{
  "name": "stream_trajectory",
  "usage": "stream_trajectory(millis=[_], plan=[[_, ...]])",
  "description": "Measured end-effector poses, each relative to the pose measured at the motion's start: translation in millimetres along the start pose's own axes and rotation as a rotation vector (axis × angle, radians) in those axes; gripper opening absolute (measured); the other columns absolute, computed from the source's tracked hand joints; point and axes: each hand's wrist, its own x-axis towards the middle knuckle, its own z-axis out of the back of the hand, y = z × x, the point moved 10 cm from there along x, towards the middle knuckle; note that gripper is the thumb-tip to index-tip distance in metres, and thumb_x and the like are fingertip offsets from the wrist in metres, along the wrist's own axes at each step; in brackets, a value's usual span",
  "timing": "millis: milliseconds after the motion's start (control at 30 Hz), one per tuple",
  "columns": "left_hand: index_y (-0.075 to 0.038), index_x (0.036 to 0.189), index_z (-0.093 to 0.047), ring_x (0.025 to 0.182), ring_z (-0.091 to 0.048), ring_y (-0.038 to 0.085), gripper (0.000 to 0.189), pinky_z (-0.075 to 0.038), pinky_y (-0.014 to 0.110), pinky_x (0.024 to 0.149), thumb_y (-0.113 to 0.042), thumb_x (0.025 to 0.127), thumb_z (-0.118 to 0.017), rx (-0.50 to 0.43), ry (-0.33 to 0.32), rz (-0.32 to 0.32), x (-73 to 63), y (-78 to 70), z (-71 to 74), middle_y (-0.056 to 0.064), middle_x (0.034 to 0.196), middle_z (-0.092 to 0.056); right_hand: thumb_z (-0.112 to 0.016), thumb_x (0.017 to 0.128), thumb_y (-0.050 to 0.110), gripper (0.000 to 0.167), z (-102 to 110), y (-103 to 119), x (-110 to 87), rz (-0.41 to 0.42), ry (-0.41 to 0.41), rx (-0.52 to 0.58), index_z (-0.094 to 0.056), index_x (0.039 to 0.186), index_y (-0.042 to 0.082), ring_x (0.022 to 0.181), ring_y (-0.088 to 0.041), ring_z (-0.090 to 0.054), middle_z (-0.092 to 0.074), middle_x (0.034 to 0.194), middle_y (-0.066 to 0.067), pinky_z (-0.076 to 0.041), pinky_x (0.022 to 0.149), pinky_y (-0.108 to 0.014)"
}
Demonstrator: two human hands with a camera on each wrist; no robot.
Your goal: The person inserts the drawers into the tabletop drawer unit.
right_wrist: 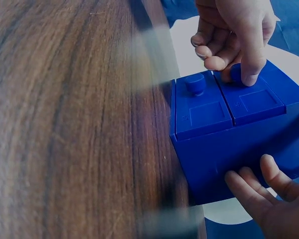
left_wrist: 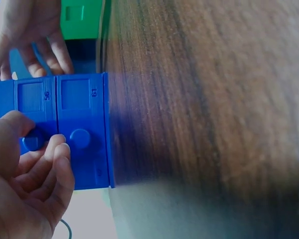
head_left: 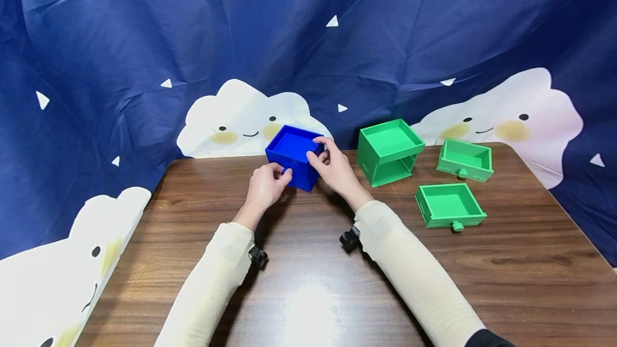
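Observation:
A blue two-drawer box (head_left: 289, 146) with a shallow tray top stands at the table's far edge, both drawers in flush. My left hand (head_left: 266, 186) pinches the upper drawer's round knob (left_wrist: 32, 141) between thumb and index finger, its other fingers loosely curled by the lower knob (left_wrist: 80, 138). On the box's right, my right hand (head_left: 337, 169) holds the body. Its thumb and index finger reach over the top rim in the head view, while other fingers lie along the side wall (right_wrist: 214, 159) in the right wrist view.
To the right stands a green box frame (head_left: 390, 141) with an open front. Two green drawers lie beyond it on the table, an upper one (head_left: 465, 159) and a nearer one (head_left: 450, 205). A blue cloth (head_left: 308, 42) with cloud figures hangs behind the wooden table (head_left: 308, 261).

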Motion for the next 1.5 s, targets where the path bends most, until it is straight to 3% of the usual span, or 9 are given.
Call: stream_trajectory(millis=[467, 833, 1033, 1200, 1500], plan=[[-0.007, 0.092, -0.073, 0.079, -0.068, 0.030, 0.029, -0.054, 0.043, 0.076, -0.035, 0.100, -0.070, -0.009, 0.033, 0.021, 0.4, -0.8, -5.7, 0.007, 0.080, -0.072, -0.068, 0.106, 0.030, 0.047, 3.4, -0.2, -1.6, -0.016, 0.005, 0.006, -0.057, 0.146, 0.010, 0.085, -0.023, -0.058, -0.059, 0.089, -0.006, -0.046, 0.079, -0.032], [-0.006, 0.103, -0.074, 0.081, -0.068, 0.026, 0.030, -0.054, 0.042, 0.079, -0.036, 0.104, -0.069, -0.013, 0.121, -0.010, -2.3, 3.0, -14.5, 0.007, 0.084, -0.073, -0.062, 0.109, 0.035, 0.048, 7.1, 4.2, -3.9, -0.023, 0.022, -0.089, -0.057, 0.150, 0.012, 0.086, -0.025, -0.060, -0.063, 0.093, -0.007, -0.047, 0.082, -0.035], [-0.006, 0.099, -0.075, 0.079, -0.068, 0.026, 0.030, -0.054, 0.042, 0.077, -0.035, 0.103, -0.070, -0.008, 0.103, -0.042, -2.3, 1.6, -12.7, 0.007, 0.082, -0.073, -0.061, 0.110, 0.038, 0.049, 10.0, 5.1, -6.1, -0.039, 0.057, -0.100, -0.057, 0.154, 0.017, 0.102, -0.029, -0.068, -0.072, 0.109, -0.013, -0.055, 0.094, -0.045], [-0.006, 0.094, -0.075, 0.078, -0.068, 0.025, 0.031, -0.055, 0.042, 0.077, -0.036, 0.103, -0.070, 0.004, 0.135, -0.033, -7.8, 3.8, -12.1, 0.006, 0.081, -0.075, -0.059, 0.111, 0.039, 0.052, 11.8, 3.5, -9.4, -0.044, 0.096, -0.106, -0.054, 0.160, 0.023, 0.118, -0.031, -0.069, -0.074, 0.126, -0.016, -0.055, 0.106, -0.051], [-0.008, 0.101, -0.080, 0.084, -0.070, 0.028, 0.029, -0.056, 0.047, 0.082, -0.034, 0.104, -0.068, 0.053, 0.155, -0.040, -18.8, 6.4, -6.5, 0.007, 0.085, -0.076, -0.059, 0.111, 0.038, 0.052, 18.3, 6.3, -15.1, -0.022, 0.114, -0.107, -0.054, 0.160, 0.023, 0.116, -0.031, -0.072, -0.074, 0.133, -0.016, -0.054, 0.106, -0.051]])
